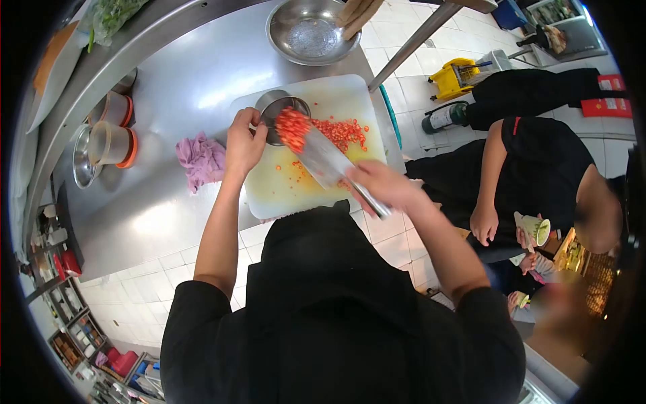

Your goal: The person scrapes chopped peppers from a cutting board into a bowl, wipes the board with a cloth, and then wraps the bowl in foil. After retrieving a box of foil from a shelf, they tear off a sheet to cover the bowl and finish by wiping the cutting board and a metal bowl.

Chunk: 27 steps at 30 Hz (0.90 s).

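Note:
My left hand (pixel 246 143) grips the rim of a small metal bowl (pixel 274 101), which is tilted over the upper left of a white cutting board (pixel 350 101). My right hand (pixel 383 185), slightly blurred, is closed round the handle of a wide knife (pixel 328 160). Chopped red pieces (pixel 293 128) lie heaped on the blade's far end, at the mouth of the bowl. More chopped red pieces (pixel 343 133) are spread on the board to the right of the blade, and a few lie below it.
A purple cloth (pixel 200 160) lies left of the board on the steel table (pixel 161 195). Behind the board stands a large metal bowl (pixel 311 34). Containers (pixel 109 143) stand at the left. A person in black (pixel 545 161) is close on the right, holding a cup (pixel 538 230).

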Available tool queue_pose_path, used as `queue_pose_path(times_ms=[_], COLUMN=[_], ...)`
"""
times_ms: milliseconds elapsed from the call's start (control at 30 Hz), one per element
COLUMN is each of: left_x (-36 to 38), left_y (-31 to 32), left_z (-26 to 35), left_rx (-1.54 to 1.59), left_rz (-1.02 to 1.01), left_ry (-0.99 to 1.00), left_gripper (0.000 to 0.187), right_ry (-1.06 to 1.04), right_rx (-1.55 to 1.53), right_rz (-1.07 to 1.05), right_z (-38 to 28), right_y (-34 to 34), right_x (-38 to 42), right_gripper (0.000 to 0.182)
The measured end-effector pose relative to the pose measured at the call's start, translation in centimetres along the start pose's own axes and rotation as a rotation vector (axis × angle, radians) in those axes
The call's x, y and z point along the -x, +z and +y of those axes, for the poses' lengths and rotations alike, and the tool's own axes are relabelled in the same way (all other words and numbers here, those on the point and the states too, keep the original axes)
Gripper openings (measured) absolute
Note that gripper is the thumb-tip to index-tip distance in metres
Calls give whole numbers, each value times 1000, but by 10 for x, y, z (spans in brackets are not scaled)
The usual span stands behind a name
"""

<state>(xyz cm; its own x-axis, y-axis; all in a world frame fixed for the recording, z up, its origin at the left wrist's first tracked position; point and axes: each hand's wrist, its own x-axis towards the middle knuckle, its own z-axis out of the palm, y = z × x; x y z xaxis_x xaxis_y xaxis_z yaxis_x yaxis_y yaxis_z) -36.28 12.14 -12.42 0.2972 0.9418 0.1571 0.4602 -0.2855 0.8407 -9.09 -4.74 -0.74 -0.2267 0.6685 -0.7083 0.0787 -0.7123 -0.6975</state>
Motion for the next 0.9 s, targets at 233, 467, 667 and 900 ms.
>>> queue_pose_path(times_ms=[233, 467, 667, 900], left_x=[-16, -16, -6, 54], left_y=[-16, -18, -26, 7], left_z=[7, -12, -39, -43], left_rx=[310, 475, 523, 343], left_rz=[-83, -52, 97, 501], left_ry=[-333, -422, -548, -414], left_gripper=[8, 8, 14, 21], right_ry=[151, 56, -215, -175], right_rx=[-54, 62, 214, -15], right_rz=[-17, -34, 213, 607], right_z=[-94, -71, 55, 174], right_y=[-5, -21, -46, -79], right_x=[-11, 21, 30, 23], right_gripper=[30, 28, 27, 33])
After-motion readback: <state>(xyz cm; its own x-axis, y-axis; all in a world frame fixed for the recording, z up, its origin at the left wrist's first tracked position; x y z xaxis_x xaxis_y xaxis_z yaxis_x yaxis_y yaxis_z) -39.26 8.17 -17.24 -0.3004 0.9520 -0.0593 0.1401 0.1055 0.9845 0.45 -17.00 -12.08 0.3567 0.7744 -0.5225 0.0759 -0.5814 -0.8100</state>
